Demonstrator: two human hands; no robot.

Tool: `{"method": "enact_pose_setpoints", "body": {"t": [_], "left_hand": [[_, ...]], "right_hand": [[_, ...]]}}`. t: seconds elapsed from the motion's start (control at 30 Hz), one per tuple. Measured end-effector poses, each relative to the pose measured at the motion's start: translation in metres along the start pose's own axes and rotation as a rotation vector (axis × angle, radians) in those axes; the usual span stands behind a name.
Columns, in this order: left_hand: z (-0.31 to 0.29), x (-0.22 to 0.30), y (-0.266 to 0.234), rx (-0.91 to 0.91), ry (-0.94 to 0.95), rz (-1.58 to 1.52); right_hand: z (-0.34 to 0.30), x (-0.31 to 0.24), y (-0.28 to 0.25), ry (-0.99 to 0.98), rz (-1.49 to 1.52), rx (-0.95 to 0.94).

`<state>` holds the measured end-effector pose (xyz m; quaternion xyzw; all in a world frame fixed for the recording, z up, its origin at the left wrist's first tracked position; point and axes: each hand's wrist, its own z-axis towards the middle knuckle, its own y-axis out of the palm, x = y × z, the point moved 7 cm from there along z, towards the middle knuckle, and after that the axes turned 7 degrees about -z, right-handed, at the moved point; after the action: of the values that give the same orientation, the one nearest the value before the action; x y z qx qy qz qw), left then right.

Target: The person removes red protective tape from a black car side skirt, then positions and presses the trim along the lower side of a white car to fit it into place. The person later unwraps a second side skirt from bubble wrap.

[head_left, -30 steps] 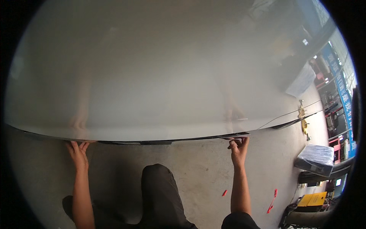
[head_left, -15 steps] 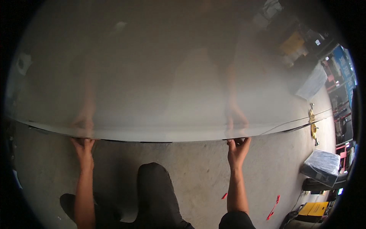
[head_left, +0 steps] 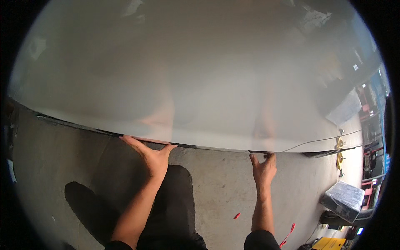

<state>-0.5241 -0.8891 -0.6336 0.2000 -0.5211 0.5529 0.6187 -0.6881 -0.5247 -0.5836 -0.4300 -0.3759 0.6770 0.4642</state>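
A large glossy grey-white car body panel (head_left: pixel 216 87) fills the upper view, mirroring my arms. A thin black trim strip (head_left: pixel 216 148) runs along its lower edge. My left hand (head_left: pixel 155 158) is open beneath that edge, thumb and fingers spread wide and touching it. Farther right, my right hand (head_left: pixel 264 168) has its thumb and curled fingers up at the strip, closed on the edge. The tips of the right fingers are partly hidden there.
Concrete floor (head_left: pixel 221 183) lies below the panel, with a small red piece (head_left: pixel 237 215) and a longer red tool (head_left: pixel 287 234) on it. At right are a plastic-wrapped box (head_left: pixel 343 200), a yellow case (head_left: pixel 329 243) and a dark tyre (head_left: pixel 323 154). My bent knee (head_left: pixel 179 187) is under the panel.
My left hand has moved right along the lower edge and its fingers have spread. My right hand stays at about the same spot. The view has tilted, with the panel's left end higher.
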Motion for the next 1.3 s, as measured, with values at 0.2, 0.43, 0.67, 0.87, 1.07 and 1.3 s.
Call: {"method": "enact_pose_setpoints", "body": {"t": [0.2,0.43,0.67,0.87,1.07,1.3], "left_hand": [[-0.004,0.002,0.005,0.002,0.065,-0.015],[0.0,0.007,0.002,0.009,0.054,0.017],[-0.003,0.007,0.002,0.023,0.05,0.037],[-0.005,0.005,0.005,0.025,0.088,0.069],[-0.004,0.013,0.002,0.021,0.07,0.093],[-0.005,-0.003,-0.02,0.043,-0.028,-0.166]], "right_hand": [[-0.132,-0.096,0.0,-1.347,0.396,-0.64],[-0.028,-0.109,0.025,-1.591,0.122,-0.217],[-0.074,-0.105,0.027,-1.638,0.23,-0.246],[-0.081,-0.076,0.036,-1.814,0.165,-0.395],[-0.024,-0.091,0.034,-1.595,0.105,-0.222],[-0.004,0.021,0.02,-0.094,0.361,0.049]]}}
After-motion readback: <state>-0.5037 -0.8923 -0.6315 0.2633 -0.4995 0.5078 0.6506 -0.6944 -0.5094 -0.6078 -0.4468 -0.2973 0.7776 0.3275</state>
